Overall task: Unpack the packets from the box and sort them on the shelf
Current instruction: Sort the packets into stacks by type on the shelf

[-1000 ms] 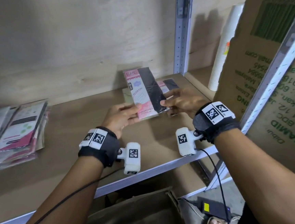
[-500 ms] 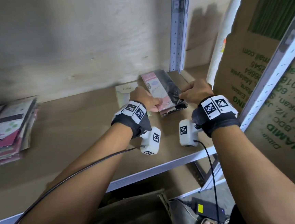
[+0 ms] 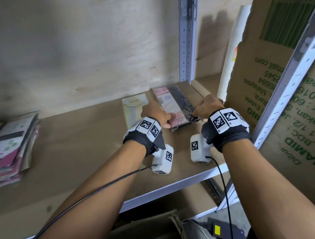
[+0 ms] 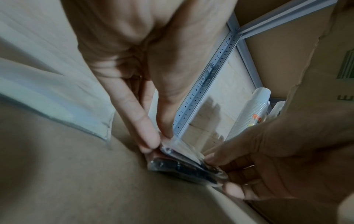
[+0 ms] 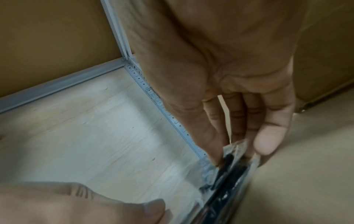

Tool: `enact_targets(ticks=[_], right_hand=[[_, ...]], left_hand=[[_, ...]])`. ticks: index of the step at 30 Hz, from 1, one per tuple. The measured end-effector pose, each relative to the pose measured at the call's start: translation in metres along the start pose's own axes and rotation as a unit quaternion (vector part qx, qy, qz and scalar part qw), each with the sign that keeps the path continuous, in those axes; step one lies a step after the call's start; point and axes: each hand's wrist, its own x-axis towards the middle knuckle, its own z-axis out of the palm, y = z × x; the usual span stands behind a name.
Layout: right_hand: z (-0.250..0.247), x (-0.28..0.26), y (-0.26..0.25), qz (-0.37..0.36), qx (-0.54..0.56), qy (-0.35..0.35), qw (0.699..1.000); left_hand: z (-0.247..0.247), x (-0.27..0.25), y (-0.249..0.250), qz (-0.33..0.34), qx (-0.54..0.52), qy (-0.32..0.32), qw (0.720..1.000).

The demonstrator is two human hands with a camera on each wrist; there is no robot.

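Both hands pinching near corners of pink-and-black packet (image 3: 174, 106), left hand (image 3: 155, 113), right hand (image 3: 208, 105); fingers (image 4: 147, 133) holding film. Lowering it squarely onto the stack beneath, then releasing evenly.

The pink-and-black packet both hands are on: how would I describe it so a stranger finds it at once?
Start at the grey metal upright at the back of the wooden shelf. At its foot lies the pink-and-black packet, with the left hand and right hand pinching its near corners. The pale green packet beside it has no black half.
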Motion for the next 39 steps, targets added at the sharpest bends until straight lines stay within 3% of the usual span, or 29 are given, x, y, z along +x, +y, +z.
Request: enact_targets(ticks=[5, 11, 16, 22, 31, 36, 39], right_hand=[[-0.003, -0.006, -0.002, -0.003, -0.004, 0.005, 1.000], [-0.004, -0.033, -0.027, -0.098, 0.034, 0.092, 0.990], [0.035, -0.068, -0.059, -0.181, 0.161, -0.045, 0.969], [0.095, -0.114, -0.097, -0.242, 0.157, -0.170, 0.942], [0.182, -0.152, -0.206, -0.246, 0.144, -0.276, 0.918], [0.241, -0.170, -0.277, -0.196, 0.179, -0.317, 0.911], [0.267, -0.180, -0.306, -0.225, 0.141, -0.300, 0.916]], left_hand=[[-0.010, 0.002, -0.003, 0.014, 0.002, 0.013, 1.000], [-0.068, 0.002, -0.028, 0.054, -0.066, 0.061, 0.994], [-0.140, -0.021, -0.076, 0.035, -0.103, 0.153, 0.982], [-0.222, -0.069, -0.136, 0.031, -0.125, 0.242, 0.962], [-0.356, -0.116, -0.189, 0.025, -0.167, 0.377, 0.911], [-0.386, -0.139, -0.211, 0.021, -0.141, 0.410, 0.901], [-0.393, -0.146, -0.215, 0.026, -0.150, 0.415, 0.897]])
